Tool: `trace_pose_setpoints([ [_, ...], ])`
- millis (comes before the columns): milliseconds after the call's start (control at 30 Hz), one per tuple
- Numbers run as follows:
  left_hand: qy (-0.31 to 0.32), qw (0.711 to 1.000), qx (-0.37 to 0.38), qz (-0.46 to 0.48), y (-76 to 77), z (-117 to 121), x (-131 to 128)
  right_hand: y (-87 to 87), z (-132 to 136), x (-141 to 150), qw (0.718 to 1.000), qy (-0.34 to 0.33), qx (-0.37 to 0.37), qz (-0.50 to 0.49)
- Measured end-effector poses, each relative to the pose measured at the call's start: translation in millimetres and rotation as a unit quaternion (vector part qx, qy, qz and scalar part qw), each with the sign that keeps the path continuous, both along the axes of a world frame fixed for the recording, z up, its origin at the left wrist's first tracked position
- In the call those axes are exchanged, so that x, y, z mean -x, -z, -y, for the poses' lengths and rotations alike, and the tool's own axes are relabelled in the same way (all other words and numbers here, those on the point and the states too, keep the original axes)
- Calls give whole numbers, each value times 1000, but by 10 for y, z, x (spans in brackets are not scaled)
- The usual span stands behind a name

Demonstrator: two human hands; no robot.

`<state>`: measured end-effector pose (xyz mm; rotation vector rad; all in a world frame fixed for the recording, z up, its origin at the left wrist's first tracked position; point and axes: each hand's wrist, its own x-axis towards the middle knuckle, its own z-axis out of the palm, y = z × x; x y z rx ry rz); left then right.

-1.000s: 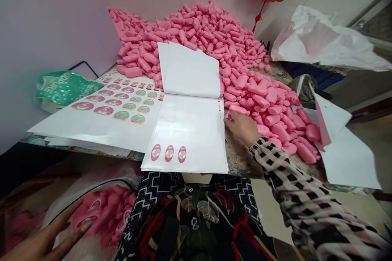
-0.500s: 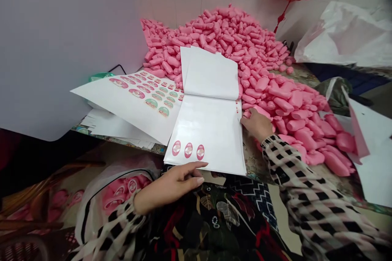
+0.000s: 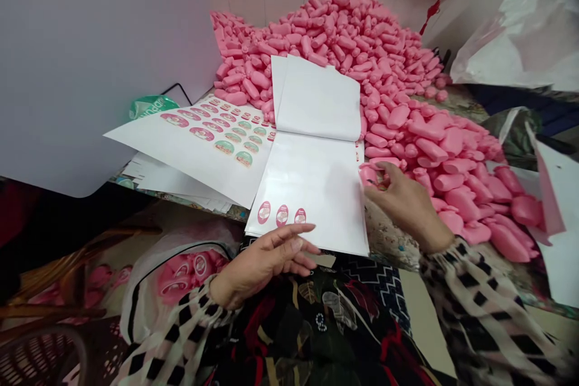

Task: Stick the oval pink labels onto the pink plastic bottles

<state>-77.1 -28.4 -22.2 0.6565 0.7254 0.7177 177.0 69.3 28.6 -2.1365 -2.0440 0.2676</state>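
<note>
My right hand [image 3: 409, 202] has its thumb and fingers closed around a small pink plastic bottle [image 3: 370, 175] beside the sheet's right edge; part of the bottle is hidden by the fingers. My left hand [image 3: 271, 259] hovers at the lower edge of the white sticker sheet [image 3: 312, 181], fingers apart and holding nothing. Along the bottom of that sheet are three oval pink stickers [image 3: 281, 215], the right one partly covered by my fingers. The sheet's upper part [image 3: 321, 96] is folded back against the heap of pink bottles [image 3: 344, 30].
Left of the sheet lies another sheet with pink and green stickers [image 3: 203, 157], over stacked papers [image 3: 156, 178]. Below left, a clear bag [image 3: 136, 289] holds labelled pink bottles. A white plastic bag [image 3: 525, 42] stands at the right.
My right hand has drawn back a little from the heap and lifted, with a pink bottle in its fingers. My left hand has shifted slightly right, its fingers more spread. The view has tilted down.
</note>
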Motion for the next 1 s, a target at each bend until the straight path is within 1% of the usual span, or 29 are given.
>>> trace_pose_setpoints([
  [67, -50, 996, 13, 70, -16, -48, -123, -58, 238, 271, 994, -53, 16, -92],
  [133, -106, 986, 29, 127, -18, -95, -240, -57, 477, 555, 977, -137, 43, -155],
  [200, -162, 974, 56, 145, -1, -121, -299, -13, 658, 760, 955, -215, 60, -194],
  [267, -198, 968, 91, 125, 20, -113, -272, 45, 735, 835, 936, -268, 79, -215],
  [300, -201, 968, 109, 106, 27, -97, -227, 77, 729, 827, 932, -275, 83, -222],
  [333, -198, 969, 121, 81, 28, -76, -167, 112, 699, 796, 933, -268, 83, -225],
  [367, -195, 972, 122, 48, 23, -51, -98, 152, 654, 753, 940, -248, 76, -223],
  [400, -191, 975, 110, 3, 13, -26, -26, 197, 601, 708, 950, -222, 66, -210],
  [433, -188, 977, 83, -57, -1, -3, 43, 246, 549, 667, 961, -197, 52, -189],
  [467, -184, 973, 40, -134, -17, 14, 104, 299, 506, 638, 969, -182, 41, -163],
  [500, -178, 958, -21, -222, -34, 25, 154, 353, 476, 622, 975, -176, 31, -136],
  [533, -164, 930, -93, -314, -50, 27, 189, 404, 459, 621, 978, -176, 20, -113],
  [567, -139, 889, -169, -402, -64, 22, 211, 449, 454, 632, 979, -181, 10, -92],
  [600, -110, 839, -241, -475, -76, 10, 219, 487, 458, 651, 980, -185, -1, -74],
  [633, -78, 789, -303, -529, -85, -10, 215, 515, 468, 673, 981, -185, -11, -58],
  [667, -47, 743, -352, -567, -92, -35, 204, 535, 480, 694, 982, -183, -18, -43],
  [700, -20, 705, -384, -596, -97, -64, 186, 546, 491, 712, 983, -179, -23, -31],
  [767, 14, 647, -409, -643, -99, -129, 145, 550, 507, 735, 984, -175, -26, -15],
  [800, 28, 627, -410, -662, -98, -161, 126, 546, 511, 740, 984, -174, -27, -10],
  [833, 43, 612, -409, -676, -93, -192, 110, 540, 512, 742, 984, -176, -27, -6],
  [867, 58, 603, -408, -683, -87, -221, 98, 534, 511, 743, 984, -178, -28, -2],
  [900, 70, 599, -408, -685, -77, -246, 90, 528, 509, 743, 983, -181, -30, 3],
  [1000, 82, 604, -412, -677, -39, -300, 87, 515, 496, 745, 980, -195, -31, 16],
])
